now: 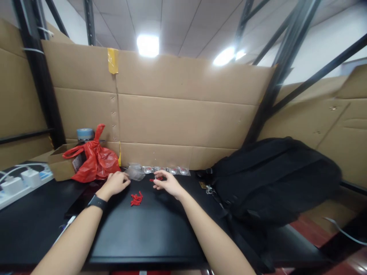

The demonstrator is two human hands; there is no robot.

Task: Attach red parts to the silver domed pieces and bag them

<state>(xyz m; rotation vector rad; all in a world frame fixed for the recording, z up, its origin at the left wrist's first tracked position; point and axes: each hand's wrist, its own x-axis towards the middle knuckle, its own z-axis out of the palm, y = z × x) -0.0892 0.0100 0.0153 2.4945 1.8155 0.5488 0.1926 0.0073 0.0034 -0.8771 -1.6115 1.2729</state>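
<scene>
Red cord (151,180) is held between narrowly parted fingers of the right hand (170,186), pointing toward nine o'clock. Left hand (117,183) curls loosely; its hold I cannot tell.

- Red cord (151,180), one piece: held in right hand (169,185), partly covered by fingers; fine detail too small to tell.
- Red strands (137,199), heaped: too tangled to count.
- Clear packets (183,171): markings too small to read.
- Red bag (97,164): contents hidden.
- Dark flat object (81,201): partly behind left forearm (77,233).
- Power strip (17,195): cut off at left edge.
</scene>
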